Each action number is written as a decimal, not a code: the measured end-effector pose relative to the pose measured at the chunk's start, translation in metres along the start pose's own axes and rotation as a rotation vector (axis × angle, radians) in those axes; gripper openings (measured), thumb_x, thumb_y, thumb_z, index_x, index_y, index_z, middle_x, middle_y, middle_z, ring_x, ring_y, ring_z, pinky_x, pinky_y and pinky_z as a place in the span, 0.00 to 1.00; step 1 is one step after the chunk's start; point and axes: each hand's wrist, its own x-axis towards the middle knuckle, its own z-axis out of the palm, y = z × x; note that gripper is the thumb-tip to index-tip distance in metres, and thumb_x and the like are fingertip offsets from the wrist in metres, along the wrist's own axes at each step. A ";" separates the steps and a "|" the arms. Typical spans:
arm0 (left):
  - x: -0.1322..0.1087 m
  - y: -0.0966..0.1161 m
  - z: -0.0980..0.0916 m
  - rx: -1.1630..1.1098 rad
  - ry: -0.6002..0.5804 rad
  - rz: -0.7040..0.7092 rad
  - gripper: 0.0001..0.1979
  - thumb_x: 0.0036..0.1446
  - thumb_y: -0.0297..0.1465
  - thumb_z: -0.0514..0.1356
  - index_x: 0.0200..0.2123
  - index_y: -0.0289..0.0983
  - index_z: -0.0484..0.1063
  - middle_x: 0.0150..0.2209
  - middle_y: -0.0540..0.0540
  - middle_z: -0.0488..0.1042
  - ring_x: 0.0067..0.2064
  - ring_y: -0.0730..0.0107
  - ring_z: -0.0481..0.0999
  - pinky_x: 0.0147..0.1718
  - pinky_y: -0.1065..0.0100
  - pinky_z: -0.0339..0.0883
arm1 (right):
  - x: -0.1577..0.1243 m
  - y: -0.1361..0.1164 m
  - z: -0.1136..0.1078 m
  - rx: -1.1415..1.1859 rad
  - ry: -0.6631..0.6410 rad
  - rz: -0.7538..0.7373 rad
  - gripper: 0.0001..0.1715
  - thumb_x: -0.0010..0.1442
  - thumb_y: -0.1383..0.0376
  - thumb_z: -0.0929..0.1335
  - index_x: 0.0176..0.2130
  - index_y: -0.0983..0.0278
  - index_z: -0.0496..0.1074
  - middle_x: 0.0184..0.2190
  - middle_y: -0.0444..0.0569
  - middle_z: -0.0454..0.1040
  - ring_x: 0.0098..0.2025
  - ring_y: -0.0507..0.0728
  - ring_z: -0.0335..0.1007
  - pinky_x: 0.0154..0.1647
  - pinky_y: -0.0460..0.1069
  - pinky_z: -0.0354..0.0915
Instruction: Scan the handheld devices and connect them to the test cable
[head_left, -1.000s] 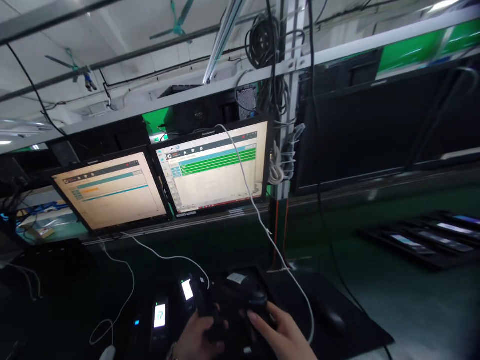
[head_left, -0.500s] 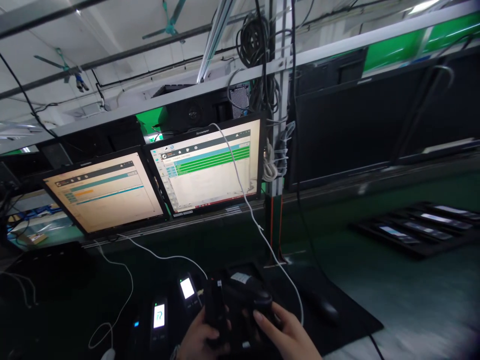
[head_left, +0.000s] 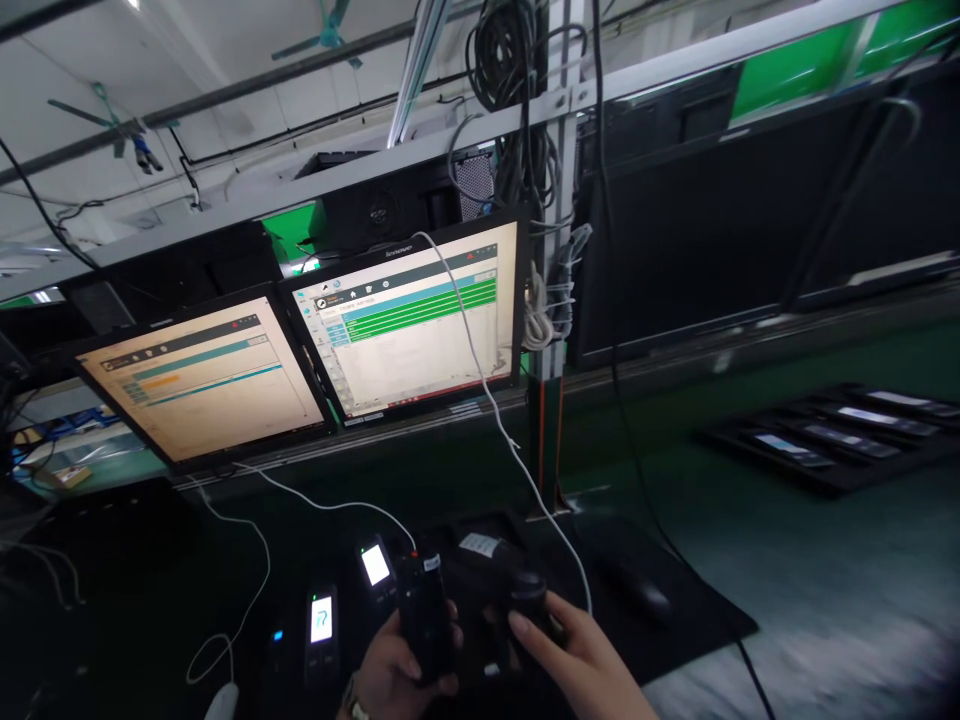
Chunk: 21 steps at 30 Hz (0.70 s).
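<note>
My left hand is closed around a black handheld device, held upright with a small white label near its top. A white cable runs to the device's top edge, where a small orange spot shows. Close on its right, my right hand grips a dark, rounded barcode scanner with a white label; its shape is partly lost in shadow. Left of my hands lie two similar devices with lit screens, one device nearer and another device farther back.
Two lit monitors, a left monitor and a right monitor, stand behind the bench. A computer mouse lies on a black mat. At right, a black tray holds several devices. White cables hang and loop across the bench.
The device in my left hand has turned, so its label and the orange spot show more clearly. My right hand keeps its grip on the scanner. The view has shifted slightly.
</note>
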 end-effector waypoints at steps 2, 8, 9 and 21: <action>-0.001 0.001 0.002 -0.012 -0.014 -0.013 0.33 0.28 0.19 0.53 0.44 0.30 0.76 0.37 0.37 0.77 0.35 0.64 0.74 0.26 0.70 0.60 | 0.000 0.002 -0.002 0.014 -0.011 0.008 0.31 0.48 0.44 0.72 0.39 0.66 0.75 0.35 0.55 0.80 0.40 0.65 0.76 0.41 0.54 0.71; 0.000 0.004 0.005 -0.039 -0.063 0.003 0.32 0.30 0.19 0.53 0.45 0.30 0.76 0.37 0.36 0.77 0.36 0.64 0.74 0.26 0.71 0.60 | 0.003 0.003 -0.003 0.054 -0.007 0.023 0.31 0.46 0.43 0.72 0.38 0.66 0.75 0.32 0.53 0.79 0.34 0.61 0.75 0.34 0.51 0.71; 0.001 0.005 0.004 -0.043 -0.069 0.008 0.31 0.30 0.19 0.53 0.44 0.30 0.76 0.37 0.37 0.77 0.36 0.64 0.74 0.26 0.71 0.60 | 0.003 0.002 -0.003 0.052 -0.004 0.022 0.31 0.46 0.43 0.72 0.37 0.66 0.76 0.31 0.53 0.79 0.34 0.61 0.75 0.34 0.51 0.71; 0.004 0.009 0.012 -0.113 -0.098 0.009 0.29 0.29 0.18 0.53 0.40 0.34 0.77 0.41 0.41 0.75 0.40 0.64 0.71 0.25 0.72 0.59 | 0.001 -0.004 -0.007 0.007 0.001 0.027 0.32 0.46 0.41 0.71 0.34 0.66 0.75 0.27 0.51 0.76 0.28 0.58 0.71 0.31 0.51 0.69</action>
